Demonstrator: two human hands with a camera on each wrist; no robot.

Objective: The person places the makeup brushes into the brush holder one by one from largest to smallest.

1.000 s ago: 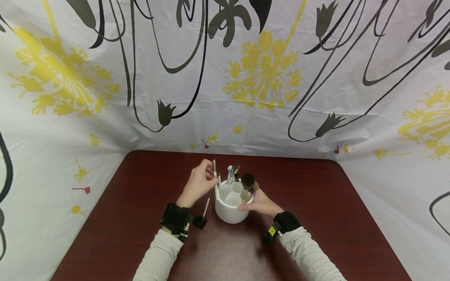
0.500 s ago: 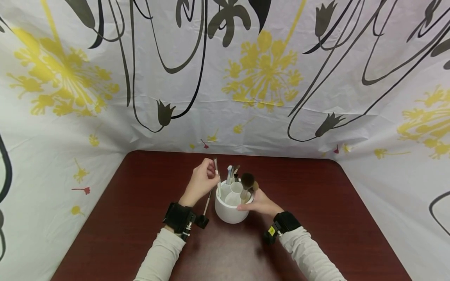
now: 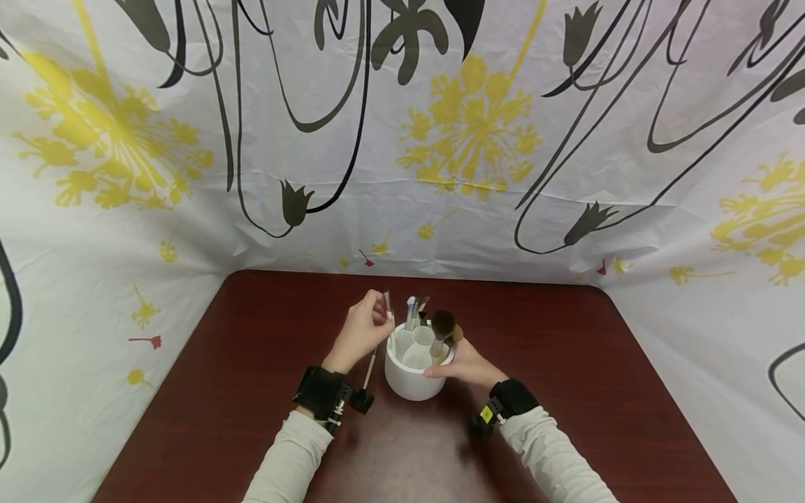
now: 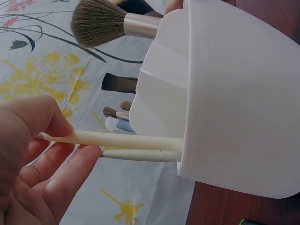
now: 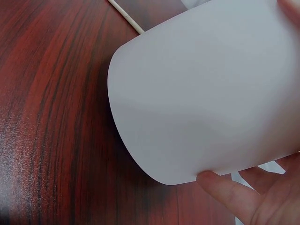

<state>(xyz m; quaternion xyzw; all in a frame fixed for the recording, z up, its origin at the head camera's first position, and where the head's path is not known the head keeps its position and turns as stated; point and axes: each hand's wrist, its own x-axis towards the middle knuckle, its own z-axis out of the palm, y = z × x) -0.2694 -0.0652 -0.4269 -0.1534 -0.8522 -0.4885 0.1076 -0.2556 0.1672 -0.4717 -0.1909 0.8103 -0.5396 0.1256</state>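
A white round brush holder (image 3: 414, 384) with inner compartments stands on the table. My left hand (image 3: 357, 337) pinches a cream-handled makeup brush (image 4: 122, 139) over the holder's left side, its lower part inside the rim. Right beside it in the left wrist view, a second pale brush (image 4: 140, 155) stands in the holder, close to my fingertips. My right hand (image 3: 464, 363) grips the holder's right side, thumb at the front; the right wrist view shows its fingers (image 5: 229, 192) against the white wall. A large fluffy brush (image 3: 443, 325) rises near that hand.
Several smaller brushes (image 3: 415, 311) stand at the back of the holder. One thin brush (image 3: 371, 367) lies on the dark red table (image 3: 264, 391), left of the holder and partly behind my left hand. A patterned curtain (image 3: 352, 161) hangs behind the table.
My left hand has shifted slightly right, bringing the brush from outside the holder's left wall to over its opening, then lowered it. The right hand and holder have stayed put.
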